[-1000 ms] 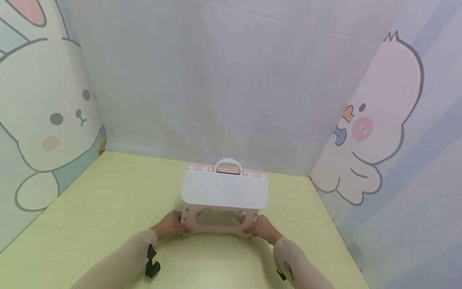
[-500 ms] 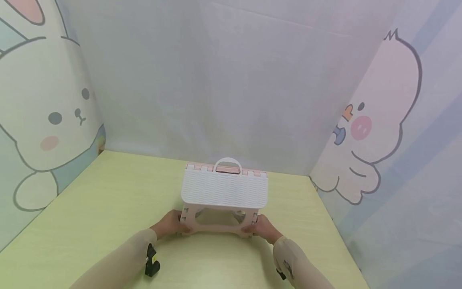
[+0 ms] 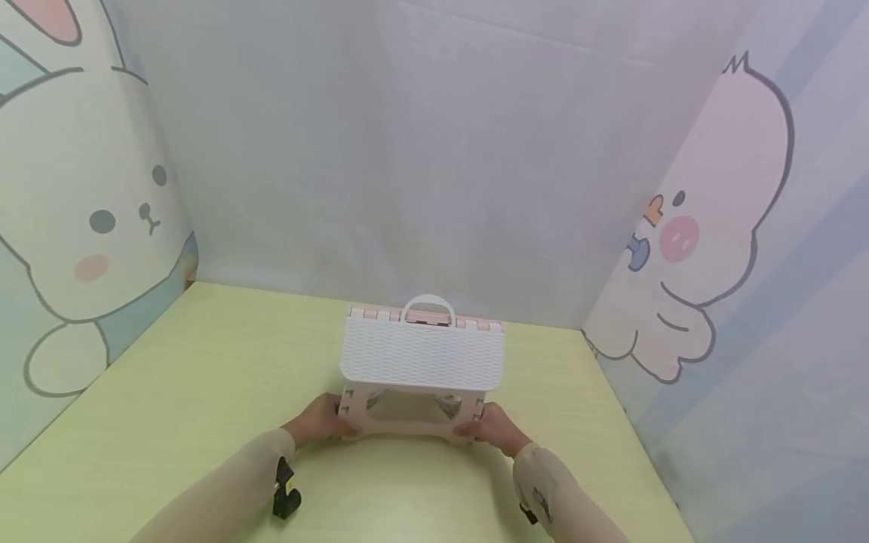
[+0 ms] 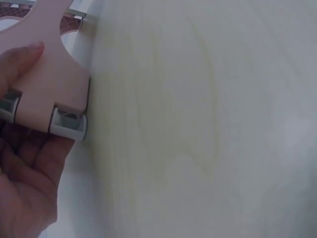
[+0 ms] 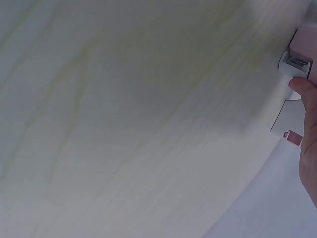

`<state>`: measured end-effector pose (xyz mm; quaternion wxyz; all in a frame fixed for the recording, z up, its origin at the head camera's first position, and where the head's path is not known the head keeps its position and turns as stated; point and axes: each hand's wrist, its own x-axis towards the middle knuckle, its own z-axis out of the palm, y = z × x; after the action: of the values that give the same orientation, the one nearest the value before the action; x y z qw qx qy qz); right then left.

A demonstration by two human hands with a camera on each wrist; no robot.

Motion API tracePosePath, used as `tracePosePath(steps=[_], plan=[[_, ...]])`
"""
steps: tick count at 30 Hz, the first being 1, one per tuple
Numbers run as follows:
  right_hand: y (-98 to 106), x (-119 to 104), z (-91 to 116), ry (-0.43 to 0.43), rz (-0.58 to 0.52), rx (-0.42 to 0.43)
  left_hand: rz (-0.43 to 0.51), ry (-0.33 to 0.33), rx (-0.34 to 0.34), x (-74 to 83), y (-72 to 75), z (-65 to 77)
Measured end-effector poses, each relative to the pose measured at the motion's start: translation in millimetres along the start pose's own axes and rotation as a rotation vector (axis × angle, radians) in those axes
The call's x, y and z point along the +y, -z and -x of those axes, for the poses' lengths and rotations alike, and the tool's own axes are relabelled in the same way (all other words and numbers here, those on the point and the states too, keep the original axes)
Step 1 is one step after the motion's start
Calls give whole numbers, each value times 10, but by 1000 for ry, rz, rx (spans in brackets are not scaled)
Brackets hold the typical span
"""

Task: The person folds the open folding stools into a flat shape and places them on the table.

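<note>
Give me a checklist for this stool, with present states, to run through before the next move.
1. Left hand gripping near leg panel: ok, at its left side.
2. Right hand gripping the same panel: ok, at its right side.
3. Handle free of hands: ok, untouched.
4. Top lying flat: cannot tell, far side hidden.
5. Stool resting on table: cannot tell, contact unclear.

R hand (image 5: 311, 139) @ R edge, touching pink/wht plastic frame (image 5: 306, 43); pale grainy tabletop (image 5: 148, 109) fills most of view.

Curtained booth (image 3: 421, 166); cartoon-printed walls (image 3: 61, 173)
</note>
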<state>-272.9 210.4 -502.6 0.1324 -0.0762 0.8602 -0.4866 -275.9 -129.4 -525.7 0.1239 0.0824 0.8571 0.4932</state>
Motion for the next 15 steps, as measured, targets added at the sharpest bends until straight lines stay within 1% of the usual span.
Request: tracePosePath(steps=[9,15], plan=[[6,-66,35,-15,3,-2,17,-39,-28,-14,19,14],[9,-59,26,-13,5,-2,11,-42,-21,-6,19,15]])
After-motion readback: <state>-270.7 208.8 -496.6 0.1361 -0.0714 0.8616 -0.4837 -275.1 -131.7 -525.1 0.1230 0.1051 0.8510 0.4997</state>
